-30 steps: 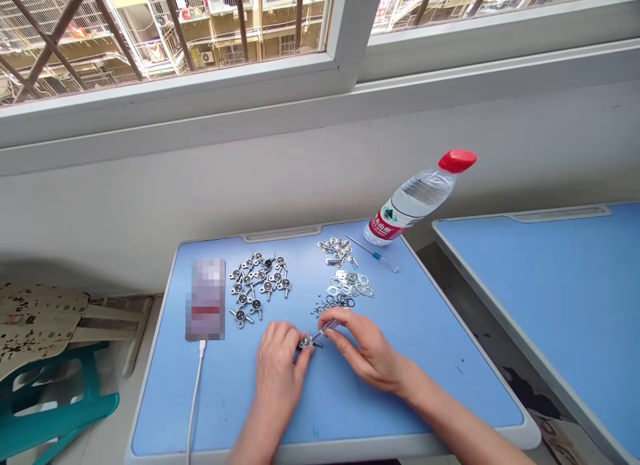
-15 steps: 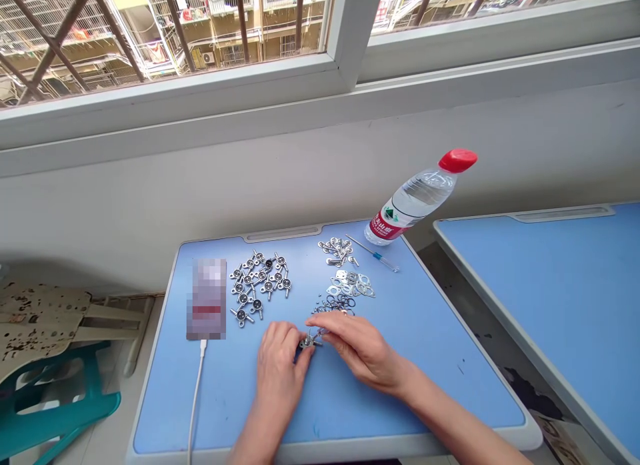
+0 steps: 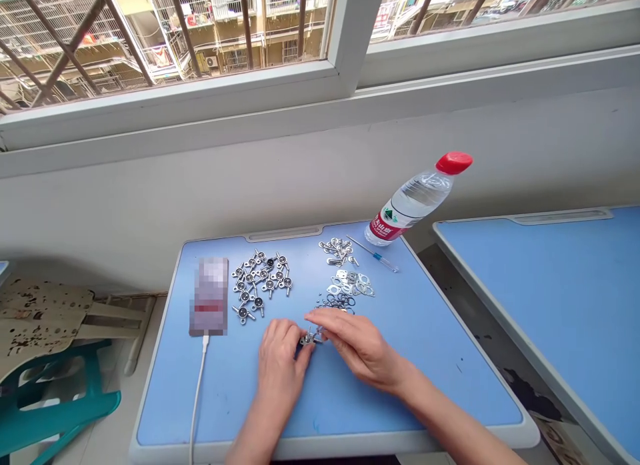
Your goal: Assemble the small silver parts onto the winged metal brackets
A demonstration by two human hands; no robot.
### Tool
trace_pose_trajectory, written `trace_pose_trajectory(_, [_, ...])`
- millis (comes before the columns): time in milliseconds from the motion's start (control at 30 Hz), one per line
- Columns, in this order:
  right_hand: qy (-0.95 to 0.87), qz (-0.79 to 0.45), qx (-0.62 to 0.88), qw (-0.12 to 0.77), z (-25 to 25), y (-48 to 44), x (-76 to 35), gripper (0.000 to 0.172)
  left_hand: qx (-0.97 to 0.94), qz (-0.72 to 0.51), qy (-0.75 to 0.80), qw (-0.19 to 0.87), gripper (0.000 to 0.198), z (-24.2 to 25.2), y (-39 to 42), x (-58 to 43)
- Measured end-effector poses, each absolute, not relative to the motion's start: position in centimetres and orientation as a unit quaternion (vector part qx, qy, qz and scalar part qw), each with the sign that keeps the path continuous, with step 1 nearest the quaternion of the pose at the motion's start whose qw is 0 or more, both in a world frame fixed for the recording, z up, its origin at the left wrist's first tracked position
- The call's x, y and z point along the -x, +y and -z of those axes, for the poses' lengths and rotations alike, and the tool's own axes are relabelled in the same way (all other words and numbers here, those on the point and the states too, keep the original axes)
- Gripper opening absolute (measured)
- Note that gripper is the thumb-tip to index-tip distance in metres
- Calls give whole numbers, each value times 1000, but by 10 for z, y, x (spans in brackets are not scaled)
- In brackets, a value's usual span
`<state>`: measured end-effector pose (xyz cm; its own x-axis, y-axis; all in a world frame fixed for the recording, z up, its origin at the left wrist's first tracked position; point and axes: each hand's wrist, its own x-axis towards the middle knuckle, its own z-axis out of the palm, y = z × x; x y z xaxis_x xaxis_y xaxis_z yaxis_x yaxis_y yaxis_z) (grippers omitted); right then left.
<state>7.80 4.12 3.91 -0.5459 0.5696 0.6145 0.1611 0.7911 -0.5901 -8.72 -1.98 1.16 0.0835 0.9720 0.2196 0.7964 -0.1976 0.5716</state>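
Low over the front middle of the blue table, my left hand pinches a small metal fitting with short stubs between thumb and fingers. My right hand comes in from the right, its fingers closed together at the fitting's right side. Whatever those fingers grip is mostly hidden and too small to name. Just beyond my right hand lie small dark rings, partly covered by it. Flat oval metal plates are spread behind the rings, and small shiny metal pieces lie farther back.
Several metal fittings with dark centres are grouped at the left, beside a phone with a white cable. A thin screwdriver lies near a red-capped water bottle. Another blue table stands at the right.
The view has shifted slightly. Both hands stay together at the fitting, with only a very small movement of the right fingers.
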Motion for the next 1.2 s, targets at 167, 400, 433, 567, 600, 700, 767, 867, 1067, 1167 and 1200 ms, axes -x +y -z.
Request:
trace_pose_trajectory(167, [-839, -185, 229, 457, -34, 42, -77, 27, -721, -281, 614, 156, 16, -10, -20, 87])
trace_pose_trajectory(400, [-852, -256, 220, 401, -41, 43, -78, 40, -720, -282, 615, 156, 19, -11, -20, 87])
trace_pose_trajectory(433, [-849, -251, 218, 411, -40, 43, -77, 38, -720, -282, 614, 156, 19, -10, -20, 87])
trace_pose_trajectory(567, [-851, -169, 235, 439, -36, 42, -75, 28, -719, -282, 617, 154, 18, -9, -20, 87])
trace_pose_trajectory(600, [-855, -166, 233, 432, -37, 43, -76, 29, -718, -282, 617, 156, 17, -9, -20, 87])
trace_pose_trajectory(700, [-859, -226, 217, 405, -39, 43, -78, 38, -717, -283, 616, 163, 17, -9, -21, 88])
trace_pose_trajectory(767, [-850, -253, 214, 410, -39, 43, -78, 36, -718, -281, 615, 165, 18, -9, -21, 88])
trace_pose_trajectory(867, [-843, -217, 225, 437, -37, 43, -77, 24, -720, -275, 616, 161, 17, -10, -21, 87])
trace_pose_trajectory(1067, [-866, -236, 222, 380, -40, 43, -78, 37, -716, -283, 617, 163, 16, -9, -21, 87])
trace_pose_trajectory(1167, [-851, -266, 216, 398, -41, 44, -79, 32, -718, -281, 615, 165, 17, -10, -21, 87])
trace_pose_trajectory(1200, [-846, -258, 218, 413, -40, 44, -78, 25, -718, -280, 616, 164, 16, -10, -21, 87])
